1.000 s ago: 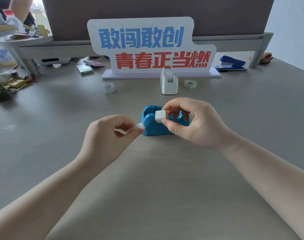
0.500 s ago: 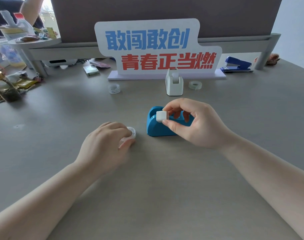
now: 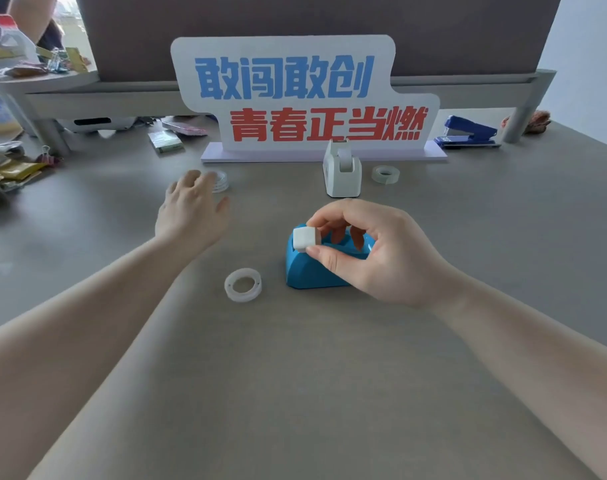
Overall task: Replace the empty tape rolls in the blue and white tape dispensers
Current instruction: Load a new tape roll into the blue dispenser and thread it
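blue dispenser [image 3: 312, 271] is sitting on the grey table [image 3: 329, 393], near the middle, with the right hand [image 3: 374, 251] hanging just over it. the right hand is pinching a small white cube-like piece [image 3: 305, 239] between thumb and forefinger, the other fingers curling down above the dispenser's slot. an empty ring [image 3: 243, 285] is lying flat on the table just left of the blue dispenser, not touching it. the left hand [image 3: 191, 213] is reaching forward with fingers straight and spread, holding nothing, its fingertips [image 3: 193, 176] lying right by a clear roll [image 3: 220, 181]; whether they are touching it cannot be told. the white dispenser [image 3: 342, 174] is standing upright farther back, before the sign [image 3: 302, 98], with a second roll [image 3: 385, 174] lying just to its right. a blue stapler [image 3: 468, 131] is resting at the far right.
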Demonstrator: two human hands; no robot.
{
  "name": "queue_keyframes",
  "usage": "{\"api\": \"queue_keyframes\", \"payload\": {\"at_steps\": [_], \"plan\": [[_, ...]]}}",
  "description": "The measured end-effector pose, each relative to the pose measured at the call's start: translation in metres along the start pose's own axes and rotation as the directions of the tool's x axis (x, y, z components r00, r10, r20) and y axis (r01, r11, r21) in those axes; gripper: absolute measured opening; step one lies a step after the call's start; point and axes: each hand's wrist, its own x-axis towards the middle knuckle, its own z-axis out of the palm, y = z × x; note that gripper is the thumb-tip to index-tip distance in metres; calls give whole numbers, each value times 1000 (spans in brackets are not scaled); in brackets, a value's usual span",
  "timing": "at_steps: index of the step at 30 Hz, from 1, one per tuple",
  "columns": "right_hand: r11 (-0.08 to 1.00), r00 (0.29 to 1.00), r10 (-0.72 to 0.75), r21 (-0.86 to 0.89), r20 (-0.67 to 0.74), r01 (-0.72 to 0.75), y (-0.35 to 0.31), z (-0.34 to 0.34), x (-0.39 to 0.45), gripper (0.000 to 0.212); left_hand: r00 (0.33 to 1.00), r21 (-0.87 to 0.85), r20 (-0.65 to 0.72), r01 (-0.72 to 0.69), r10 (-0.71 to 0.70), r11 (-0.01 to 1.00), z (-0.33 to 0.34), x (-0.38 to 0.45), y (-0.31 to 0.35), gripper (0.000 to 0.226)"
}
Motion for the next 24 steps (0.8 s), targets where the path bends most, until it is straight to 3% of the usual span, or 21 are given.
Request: {"api": "queue_keyframes", "payload": {"at_steps": [6,9,18,24], "plan": [[999,999,-25,-22,33,26,-2,1,12,16,985,-10,150,82,-80,997,23,45,-15,51],[999,999,-30,-15,17,30,-2,4,16,18,983,20,173,64,-67,998,31,54,-20,44],[999,999,-40,-4,14,40,0,15,23,19,1000,-78,-19,4,-6,997,34,58,-16,22],[1000,1000,-7,-2,10,7,1,18,22,21,995,-163,-101,-43,27,986,29,44,-12,26]]}}
